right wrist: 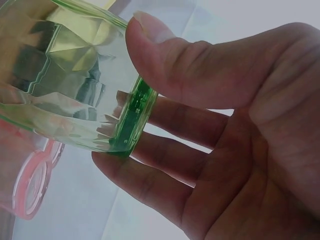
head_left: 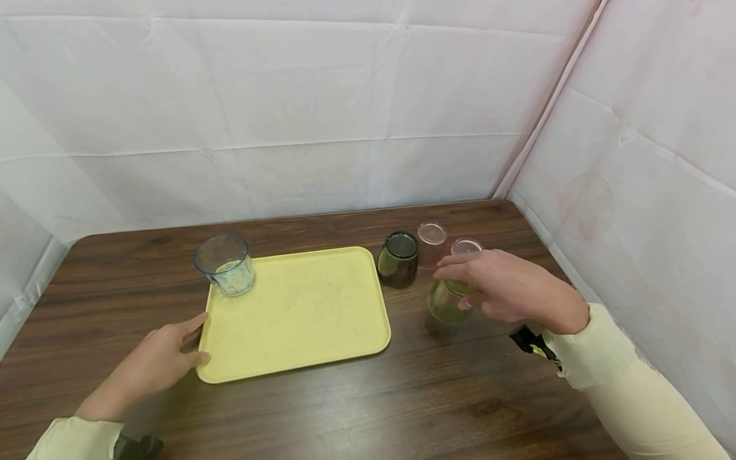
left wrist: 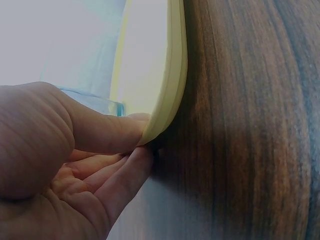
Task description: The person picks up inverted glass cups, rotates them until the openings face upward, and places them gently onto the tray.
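My left hand (head_left: 163,354) pinches the left edge of a yellow tray (head_left: 299,313), its thumb on the rim and fingers beneath, as the left wrist view shows. On the tray's back left corner stands a clear cup (head_left: 225,263) with a bluish rim, mouth up. At the right, my right hand (head_left: 506,286) holds a transparent green cup (head_left: 445,303) turned mouth down. Its thumb and fingers close around the thick base (right wrist: 135,117), palm above it. Right beside that cup is an upside-down dark grey cup (head_left: 398,263).
Two transparent pink cups, one (head_left: 431,246) behind the green cup and another (head_left: 467,246) partly hidden by my right hand, stand upside down. White sheeting (head_left: 287,115) hangs along the back and right sides of the brown wooden table (head_left: 345,409).
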